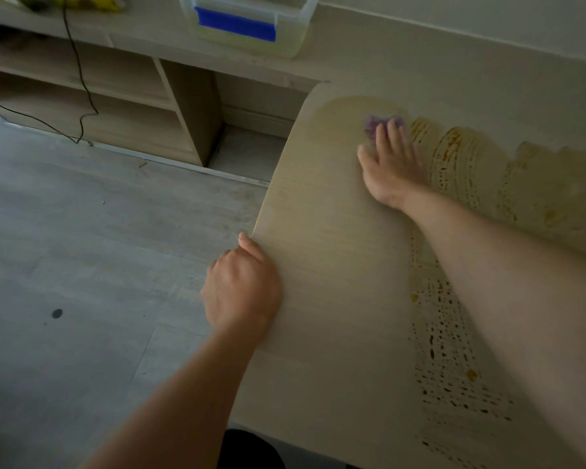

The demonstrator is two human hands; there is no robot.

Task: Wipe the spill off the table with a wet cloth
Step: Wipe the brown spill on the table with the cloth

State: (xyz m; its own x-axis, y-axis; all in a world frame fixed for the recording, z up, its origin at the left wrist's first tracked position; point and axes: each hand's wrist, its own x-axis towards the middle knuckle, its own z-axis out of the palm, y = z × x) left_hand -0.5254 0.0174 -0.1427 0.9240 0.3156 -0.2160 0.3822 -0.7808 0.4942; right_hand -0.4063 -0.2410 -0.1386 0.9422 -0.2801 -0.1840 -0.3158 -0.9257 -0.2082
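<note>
Nearest you, your left hand (241, 286) curls over the left edge of the counter (318, 265), fingers hooked on the rim. To its right, the spill (454, 333) shows as yellowish dotted streaks in arcs running from the near edge toward the far wall. Farther off, your right hand (388, 157) presses a bunched purple cloth (374, 125) flat-fingered on the counter; it has no clear long axis. Beyond, a shelf (82, 79) carries a clear box (251, 25) with blue tape; no writing is legible.
</note>
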